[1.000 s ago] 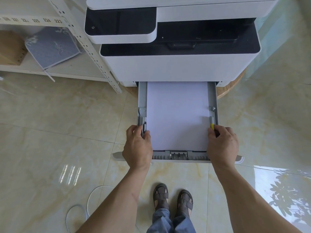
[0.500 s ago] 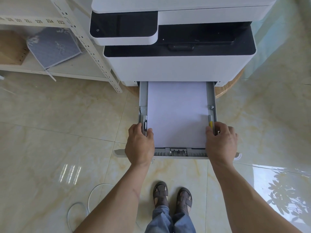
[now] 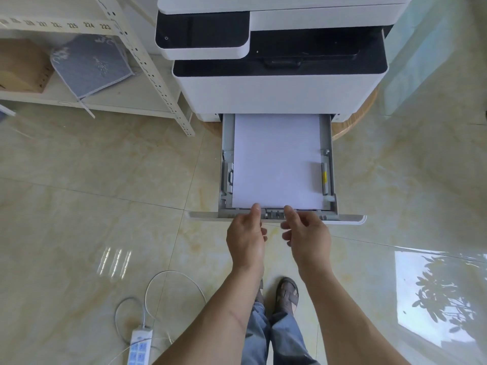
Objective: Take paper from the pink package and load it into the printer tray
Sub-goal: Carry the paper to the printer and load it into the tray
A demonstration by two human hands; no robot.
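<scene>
The white printer (image 3: 276,96) stands ahead with its grey printer tray (image 3: 332,164) pulled out low over the floor. A stack of white paper (image 3: 276,159) lies flat in the tray between the side guides. My left hand (image 3: 246,238) and my right hand (image 3: 307,238) are close together at the middle of the tray's front edge. Each thumb rests on top by the paper's near edge, and the fingers curl under the front lip. The pink package is not in view.
A white metal shelf (image 3: 147,64) stands left of the printer with a grey cushion (image 3: 89,64) and a cardboard box (image 3: 21,67) on it. A power strip (image 3: 139,343) and its white cable (image 3: 174,275) lie on the tiled floor by my feet.
Both hands left the side guides and came together at the middle of the tray's front edge. The view has drawn back and dropped lower.
</scene>
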